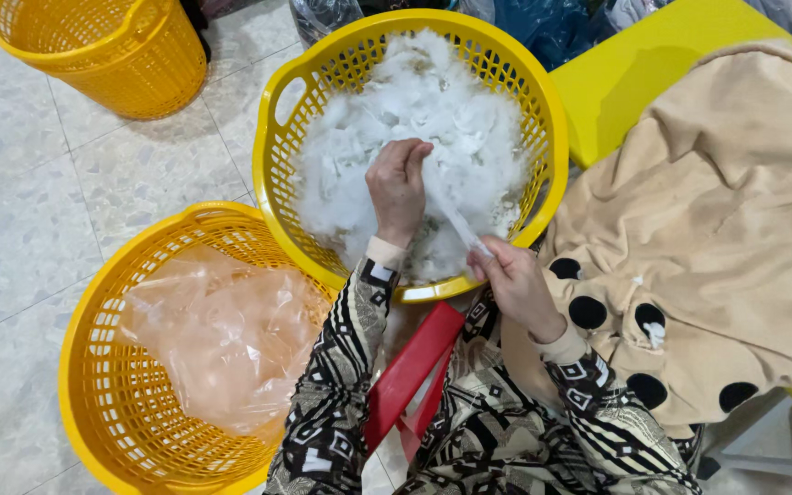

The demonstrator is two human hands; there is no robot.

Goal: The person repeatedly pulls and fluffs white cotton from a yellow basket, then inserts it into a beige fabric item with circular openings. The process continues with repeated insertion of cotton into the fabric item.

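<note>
Patterned sleeves [341, 394] reached forward; the left hand [399, 188] clutched white stuffing [433, 110] in the yellow basket [272, 137], while the right hand [511, 280] pinched a strand [456, 218] stretched between them.

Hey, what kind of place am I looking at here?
Probably a small workshop where soft toys or cushions get stuffed. A yellow basket holds white stuffing that both hands are pulling at, left hand and right hand. A limp tan fabric piece with black spots lies beside it.

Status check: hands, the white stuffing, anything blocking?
Left hand gripping white stuffing in yellow basket. Right hand pinching a drawn-out strand. Nothing blocking.
</note>
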